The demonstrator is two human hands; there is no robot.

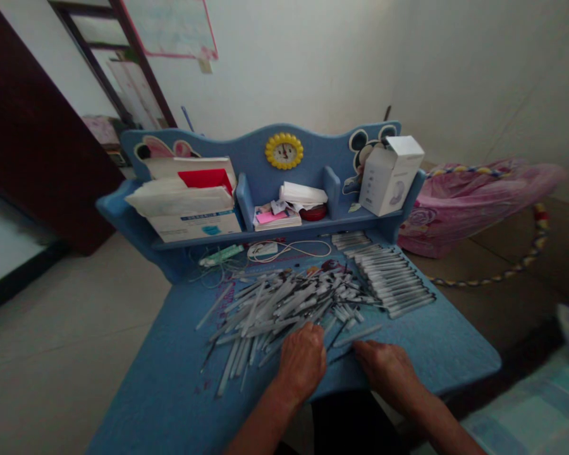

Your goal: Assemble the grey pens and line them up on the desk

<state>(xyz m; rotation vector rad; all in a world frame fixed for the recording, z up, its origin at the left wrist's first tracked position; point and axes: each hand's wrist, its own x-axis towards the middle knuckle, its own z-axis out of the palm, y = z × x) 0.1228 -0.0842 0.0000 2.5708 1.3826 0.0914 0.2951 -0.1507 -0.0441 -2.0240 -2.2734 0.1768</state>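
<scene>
A loose heap of several grey-white pen parts (284,306) covers the middle of a blue desk (171,392). My left hand (302,361) rests at the heap's near edge, knuckles up and fingers curled down among the pieces. My right hand (384,366) lies beside it on the desk, its fingers pinched at the end of a thin dark refill (337,358). One pale pen tube (358,335) lies just beyond my right hand. A tidy row of assembled pens (393,281) sits at the far right of the desk.
The desk's blue shelf back (313,158) carries a yellow clock (284,150), a white box (391,174), stacked papers and boxes (189,196) and a white cable (289,249). A pink bundle (478,196) lies on the floor at right; a dark door (33,139) stands at left.
</scene>
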